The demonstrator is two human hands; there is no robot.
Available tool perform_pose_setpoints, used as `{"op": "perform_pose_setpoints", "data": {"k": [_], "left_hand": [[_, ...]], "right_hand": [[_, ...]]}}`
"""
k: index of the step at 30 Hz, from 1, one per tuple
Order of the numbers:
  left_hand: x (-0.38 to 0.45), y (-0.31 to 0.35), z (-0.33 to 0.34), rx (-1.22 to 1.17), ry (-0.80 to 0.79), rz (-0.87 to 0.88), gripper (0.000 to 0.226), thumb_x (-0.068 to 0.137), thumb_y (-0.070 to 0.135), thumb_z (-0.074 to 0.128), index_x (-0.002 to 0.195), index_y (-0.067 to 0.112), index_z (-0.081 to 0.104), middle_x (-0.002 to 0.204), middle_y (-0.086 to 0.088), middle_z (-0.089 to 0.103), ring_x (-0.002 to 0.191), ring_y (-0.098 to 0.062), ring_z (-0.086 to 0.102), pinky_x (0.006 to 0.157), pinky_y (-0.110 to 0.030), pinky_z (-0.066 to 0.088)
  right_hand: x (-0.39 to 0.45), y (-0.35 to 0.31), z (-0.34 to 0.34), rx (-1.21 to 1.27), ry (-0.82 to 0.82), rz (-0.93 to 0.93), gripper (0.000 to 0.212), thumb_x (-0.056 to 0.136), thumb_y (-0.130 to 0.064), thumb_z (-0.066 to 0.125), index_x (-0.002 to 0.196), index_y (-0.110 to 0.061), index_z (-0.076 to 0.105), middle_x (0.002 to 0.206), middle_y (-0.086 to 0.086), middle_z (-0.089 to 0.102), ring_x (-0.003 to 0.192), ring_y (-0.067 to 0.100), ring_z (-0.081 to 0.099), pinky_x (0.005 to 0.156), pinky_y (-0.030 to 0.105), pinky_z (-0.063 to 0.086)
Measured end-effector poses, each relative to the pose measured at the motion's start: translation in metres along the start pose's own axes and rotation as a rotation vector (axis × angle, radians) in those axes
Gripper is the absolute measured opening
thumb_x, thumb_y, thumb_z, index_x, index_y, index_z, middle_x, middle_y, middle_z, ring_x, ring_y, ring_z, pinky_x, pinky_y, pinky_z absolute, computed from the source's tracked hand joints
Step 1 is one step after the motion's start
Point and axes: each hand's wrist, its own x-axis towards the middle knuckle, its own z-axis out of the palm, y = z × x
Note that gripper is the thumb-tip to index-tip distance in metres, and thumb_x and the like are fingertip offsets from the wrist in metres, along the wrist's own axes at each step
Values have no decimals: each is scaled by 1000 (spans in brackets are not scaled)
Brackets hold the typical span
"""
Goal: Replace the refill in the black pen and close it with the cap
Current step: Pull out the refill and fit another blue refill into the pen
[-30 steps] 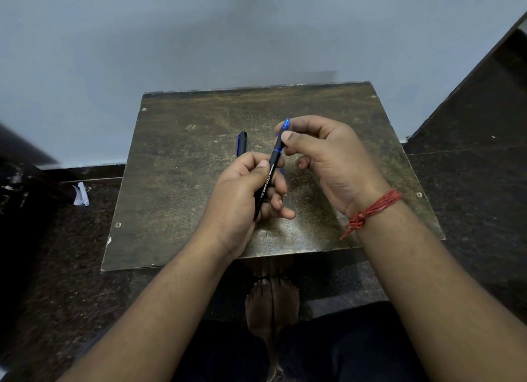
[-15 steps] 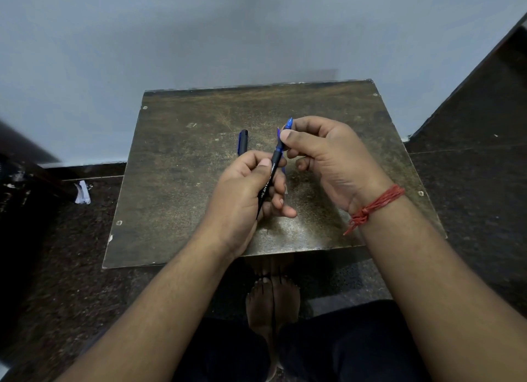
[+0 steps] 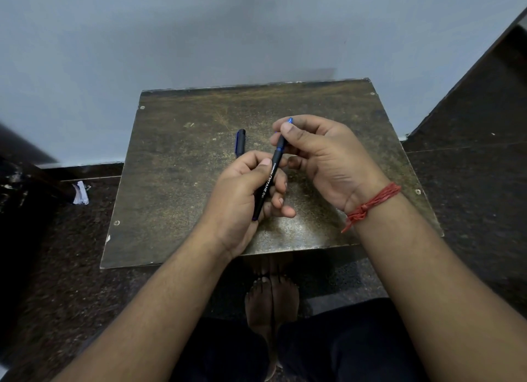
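Head view, looking down: one small dark table (image 3: 176, 182), scuffed top, far edge close against the pale wall (image 3: 199, 39), near edge just above the person's bare feet (image 3: 271, 299). Both hands work over the middle of the top, toward the near right. Bare tabletop lies open on the left half and along the far strip; the right edge is close to the right wrist.

Left hand (image 3: 242, 193) is wrapped around the lower barrel of the black pen (image 3: 266, 185), thumb pressed on the printed side, fingers curled behind. Pen tilts up and away, held clear of the table. Right hand (image 3: 322, 156) pinches the pen's upper end, thumb and forefinger closed on the blue grip section, a blue tip (image 3: 290, 120) poking out past the forefinger. Whether that tip is the refill or the nose cone, I cannot tell.

Count: one pen in hand, one cap (image 3: 240, 143) lying flat on the table just beyond the left knuckles, apart from them. One red thread band (image 3: 370, 205) on the right wrist. One white scrap (image 3: 80, 193) on the dark floor (image 3: 470, 210), left of the table, well apart.
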Motion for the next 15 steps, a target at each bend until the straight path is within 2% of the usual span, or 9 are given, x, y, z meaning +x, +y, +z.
{"op": "perform_pose_setpoints", "data": {"k": [2,7,11,15], "left_hand": [[0,-1,1,-7,-5,-1,20,104,11,39,112,1,54,62,-4,55,46,-11,45,43,-26,50],[0,-2,1,-19,-28,-2,16,104,12,40,109,4,52,63,-4,54,47,-11,45,44,-26,50],[1,-2,0,-36,-21,3,17,103,12,40,110,3,53,63,-4,55,48,-12,45,44,-25,49],[1,-1,0,-37,-13,7,19,103,11,40,111,2,54,63,-4,55,49,-12,45,44,-25,49]], "right_hand": [[0,0,2,-9,4,-1,6,94,-9,64,89,-7,65,75,3,65,66,13,62,59,23,53],[0,5,6,-61,54,-9,19,90,-20,70,79,-14,55,64,-2,57,55,12,56,55,25,48],[0,3,5,-30,65,-9,22,95,-28,63,93,-6,61,78,4,65,64,12,62,58,23,52],[0,1,-1,37,27,11,14,100,-15,56,97,-7,67,86,7,72,74,14,68,66,26,56]]}}
